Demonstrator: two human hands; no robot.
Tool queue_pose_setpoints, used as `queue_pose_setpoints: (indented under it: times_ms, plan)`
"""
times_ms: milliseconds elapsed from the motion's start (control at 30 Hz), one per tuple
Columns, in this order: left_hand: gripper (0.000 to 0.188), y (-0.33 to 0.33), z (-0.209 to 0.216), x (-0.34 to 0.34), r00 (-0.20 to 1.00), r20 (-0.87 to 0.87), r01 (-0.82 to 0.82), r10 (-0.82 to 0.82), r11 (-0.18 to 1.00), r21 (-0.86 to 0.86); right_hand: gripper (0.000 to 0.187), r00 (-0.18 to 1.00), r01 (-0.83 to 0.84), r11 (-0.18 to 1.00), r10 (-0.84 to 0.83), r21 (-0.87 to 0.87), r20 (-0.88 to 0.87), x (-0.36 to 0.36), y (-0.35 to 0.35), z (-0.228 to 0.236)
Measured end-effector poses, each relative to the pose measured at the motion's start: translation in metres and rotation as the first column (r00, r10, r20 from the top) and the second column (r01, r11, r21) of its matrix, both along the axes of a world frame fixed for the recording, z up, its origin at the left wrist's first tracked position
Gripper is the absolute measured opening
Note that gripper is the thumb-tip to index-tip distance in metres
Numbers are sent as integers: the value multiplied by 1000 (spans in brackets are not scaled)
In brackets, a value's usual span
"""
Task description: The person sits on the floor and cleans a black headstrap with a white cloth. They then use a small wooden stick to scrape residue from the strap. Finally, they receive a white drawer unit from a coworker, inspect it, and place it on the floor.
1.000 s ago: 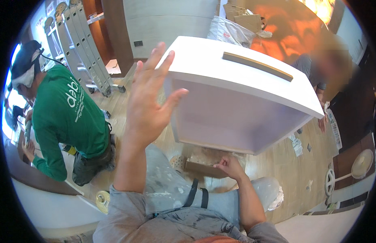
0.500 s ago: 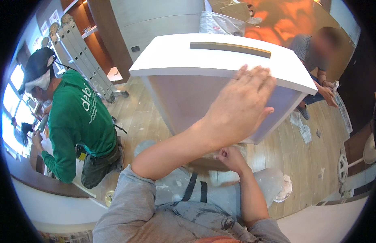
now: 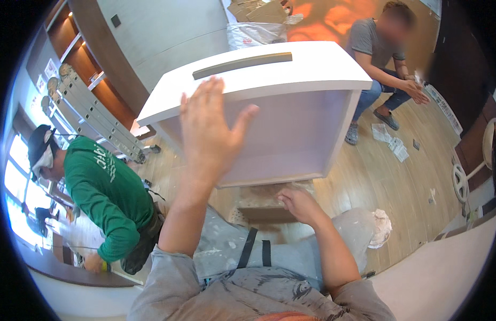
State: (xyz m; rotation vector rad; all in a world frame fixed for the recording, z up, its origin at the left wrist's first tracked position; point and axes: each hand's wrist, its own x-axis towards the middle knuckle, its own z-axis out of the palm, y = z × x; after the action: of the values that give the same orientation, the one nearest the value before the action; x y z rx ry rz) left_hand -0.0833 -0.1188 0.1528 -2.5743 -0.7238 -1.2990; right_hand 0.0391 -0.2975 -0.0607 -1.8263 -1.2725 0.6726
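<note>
Steadying the white cabinet (image 3: pixel 291 123) looks like the step you are in: it stands tipped on the wooden floor (image 3: pixel 387 182), its open, hollow side turned toward you, with a long grey strip (image 3: pixel 242 64) along its top panel. At the left edge of the floor a person in a green shirt (image 3: pixel 106 187) bends over beside a folded ladder (image 3: pixel 93 115). Your left hand (image 3: pixel 208 134) is raised with fingers spread, palm toward the cabinet's front edge; whether it touches I cannot tell. Your right hand (image 3: pixel 299 206) lies open, gripping nothing, on a brown block (image 3: pixel 266 206) under the cabinet's lower edge. At the far right another person (image 3: pixel 379 48) sits. Next, you likely need that left palm firmly on the panel before shifting the block.
</note>
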Motion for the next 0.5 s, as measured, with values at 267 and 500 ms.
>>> queue_pose_setpoints:
  times_ms: [267,500]
  plan:
    - [10,-76,-23,31,658,-30,634,-752,575,-517,10,987,-13,985,40,170,-155,22,-10,9]
    - [53,82,-177,-115,984,-48,84,-171,684,-724,17,631,768,386,-592,511,-502,90,-165,4]
